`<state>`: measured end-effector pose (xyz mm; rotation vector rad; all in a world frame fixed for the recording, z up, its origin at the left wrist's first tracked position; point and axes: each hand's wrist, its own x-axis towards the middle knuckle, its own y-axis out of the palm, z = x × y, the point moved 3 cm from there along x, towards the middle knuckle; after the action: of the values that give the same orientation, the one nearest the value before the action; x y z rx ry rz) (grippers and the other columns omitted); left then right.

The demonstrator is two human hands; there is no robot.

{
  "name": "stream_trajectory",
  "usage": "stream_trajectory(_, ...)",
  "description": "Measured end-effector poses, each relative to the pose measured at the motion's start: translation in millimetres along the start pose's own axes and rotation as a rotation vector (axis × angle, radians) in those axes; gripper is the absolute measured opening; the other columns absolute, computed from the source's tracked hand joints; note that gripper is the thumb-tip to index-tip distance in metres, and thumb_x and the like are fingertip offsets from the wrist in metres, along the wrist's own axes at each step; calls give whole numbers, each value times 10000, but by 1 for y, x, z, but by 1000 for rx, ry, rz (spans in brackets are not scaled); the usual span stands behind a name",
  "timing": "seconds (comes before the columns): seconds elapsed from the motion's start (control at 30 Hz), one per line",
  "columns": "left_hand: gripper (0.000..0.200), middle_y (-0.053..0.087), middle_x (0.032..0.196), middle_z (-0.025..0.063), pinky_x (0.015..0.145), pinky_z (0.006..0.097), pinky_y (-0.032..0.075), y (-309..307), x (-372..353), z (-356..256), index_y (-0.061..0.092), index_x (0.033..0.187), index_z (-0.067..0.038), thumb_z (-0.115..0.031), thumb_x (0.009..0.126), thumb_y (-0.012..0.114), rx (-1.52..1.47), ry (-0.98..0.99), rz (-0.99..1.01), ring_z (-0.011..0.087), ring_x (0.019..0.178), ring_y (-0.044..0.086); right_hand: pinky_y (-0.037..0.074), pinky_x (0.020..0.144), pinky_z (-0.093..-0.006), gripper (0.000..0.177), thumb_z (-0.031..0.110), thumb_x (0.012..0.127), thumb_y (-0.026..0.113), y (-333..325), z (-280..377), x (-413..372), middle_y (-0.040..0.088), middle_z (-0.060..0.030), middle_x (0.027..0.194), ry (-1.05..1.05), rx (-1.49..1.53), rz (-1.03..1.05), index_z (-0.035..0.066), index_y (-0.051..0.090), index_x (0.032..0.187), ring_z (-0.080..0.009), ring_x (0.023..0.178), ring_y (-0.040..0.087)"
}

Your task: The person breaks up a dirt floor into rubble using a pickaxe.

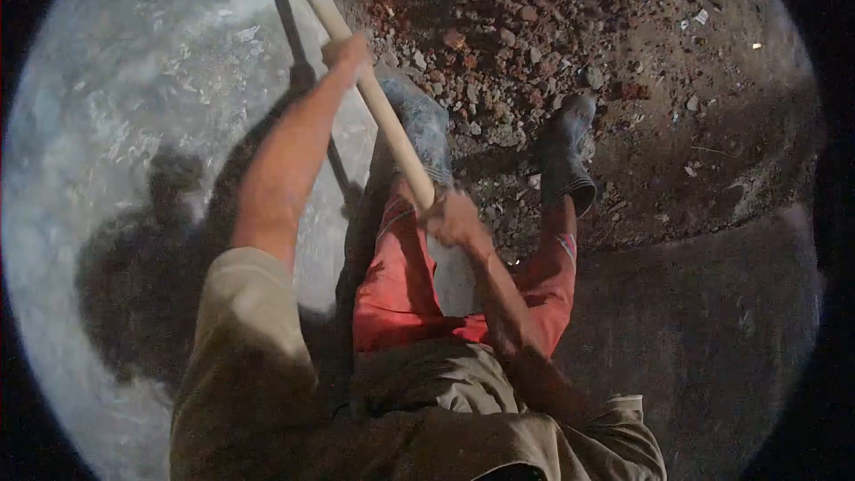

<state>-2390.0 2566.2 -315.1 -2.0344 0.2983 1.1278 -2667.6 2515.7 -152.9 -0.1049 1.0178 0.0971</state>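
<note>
A long, pale wooden tool handle (390,120) runs slantwise from the top of the view down to my waist. My left hand (347,55) is wrapped round its upper part, with the arm stretched out. Lower down, my right hand (456,218) grips the handle near its bottom end, in front of my red trousers (392,281). At the top edge the far end of the handle is blurred, and the tool's head cannot be made out.
Broken stones and rubble (508,44) lie on brown soil ahead and to the right. On the left is a pale grey floor (116,107) crossed by my shadow. My boots, left (414,120) and right (570,147), stand apart by the rubble. Dark ground (695,330) lies at lower right.
</note>
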Motion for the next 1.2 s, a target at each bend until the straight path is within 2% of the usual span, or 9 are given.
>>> stream_trajectory(0.07,263,558,647,129,490,311,455,15,-85,-9,510,725,54,-183,611,506,110,-73,-136,208,526,556,445,553,-370,345,246,525,622,-3,-18,-38,541,-213,620,9,51,-69,-32,562,722,-298,596,564)
stream_trajectory(0.13,195,420,476,94,384,364,392,43,6,139,441,663,-50,-241,702,440,140,-70,-134,225,391,444,436,551,-383,329,235,531,614,-12,-46,-71,531,-209,623,31,7,-34,-3,554,750,-318,597,552)
stream_trajectory(0.2,254,558,659,145,490,327,451,53,-76,124,506,760,38,-179,648,435,76,-296,152,217,526,559,422,534,-395,302,216,556,591,-17,-87,-103,520,-192,599,-3,-146,4,10,539,771,-322,588,543)
stream_trajectory(0.6,110,435,492,50,369,286,404,172,-352,88,433,612,-47,-103,596,527,-483,-503,399,163,386,466,415,464,-327,309,163,495,659,-100,-144,-330,528,-150,545,305,-177,-20,-26,565,720,-199,482,520)
stream_trajectory(0.77,128,441,505,44,386,280,395,130,-279,47,467,679,-36,-110,606,542,-628,-329,330,162,415,469,355,723,-338,425,202,519,603,-107,-94,-235,525,-156,756,258,257,130,-11,550,882,-264,657,503)
stream_trajectory(0.8,137,442,506,45,383,283,391,116,-246,35,474,690,-35,-122,616,549,-689,-182,290,160,416,465,375,674,-341,383,189,533,603,-103,-87,-198,534,-145,733,-108,129,-72,-1,554,861,-237,668,508)
stream_trajectory(0.9,112,449,523,22,368,297,383,54,-154,-34,497,727,-88,-201,727,498,-486,-38,224,159,405,444,360,674,-331,359,166,559,586,-61,-74,-82,524,-152,789,-220,84,-64,25,540,886,-271,781,461)
stream_trajectory(1.0,144,410,463,42,366,301,384,-1,-91,-115,478,733,-66,-204,703,508,-384,142,183,172,384,431,376,503,-269,178,113,586,563,-67,26,29,454,-28,571,-474,437,-82,3,498,710,-115,541,422)
stream_trajectory(1.2,155,494,546,75,438,308,451,-11,40,-183,497,771,-48,-200,747,496,-121,353,520,168,461,506,379,486,-238,169,84,578,559,-82,124,114,519,-39,608,-186,886,85,-24,531,705,-117,506,465)
